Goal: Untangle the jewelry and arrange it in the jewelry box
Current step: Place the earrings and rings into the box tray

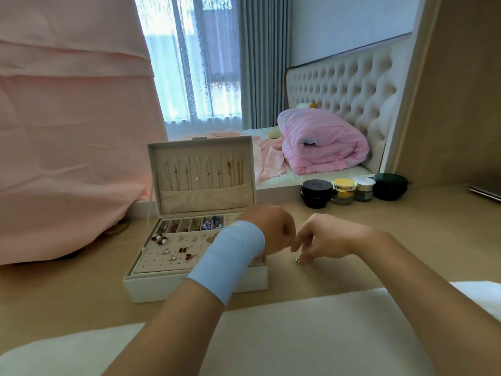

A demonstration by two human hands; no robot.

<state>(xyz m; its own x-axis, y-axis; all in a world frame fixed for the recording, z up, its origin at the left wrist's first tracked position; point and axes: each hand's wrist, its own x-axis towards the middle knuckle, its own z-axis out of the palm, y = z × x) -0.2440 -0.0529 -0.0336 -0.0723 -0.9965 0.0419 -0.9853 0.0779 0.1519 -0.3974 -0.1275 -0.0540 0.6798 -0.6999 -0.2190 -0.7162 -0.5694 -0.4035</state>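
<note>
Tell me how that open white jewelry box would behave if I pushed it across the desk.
The jewelry box looks rigid and would probably slide flat on the smooth desk. Its upright lid may make it back-heavy, so push low. The thin necklaces hanging in the lid would likely sway and could tangle.

One jewelry box (pixel 157 290) is sitting centre frame, four cosmetic jars (pixel 316 192) are standing centre right, and two hands, left hand (pixel 273 229) and right hand (pixel 325 237), are meeting below.
</note>
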